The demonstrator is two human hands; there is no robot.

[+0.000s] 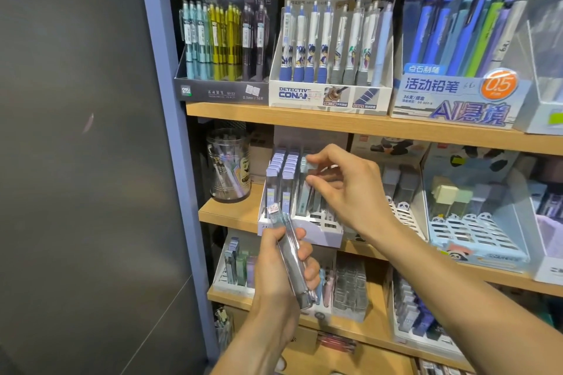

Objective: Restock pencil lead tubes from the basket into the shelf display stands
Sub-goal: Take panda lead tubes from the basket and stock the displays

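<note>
My left hand [281,265] grips a bundle of clear pencil lead tubes [291,256], held upright and tilted in front of the shelves. My right hand [350,189] reaches into a white display stand [316,230] on the middle shelf. Its thumb and fingers pinch a pale blue lead tube [306,183] standing in the stand's third column. Two columns of lilac-capped tubes [281,173] fill the stand's left side. The basket is out of view.
A clear plastic jar [228,164] stands left of the stand. Panda-themed lead stands [475,222] sit to the right. Mechanical pencil display boxes [329,49] line the upper shelf. More lead stands [234,271] occupy the lower shelf. A grey wall panel [76,161] closes the left side.
</note>
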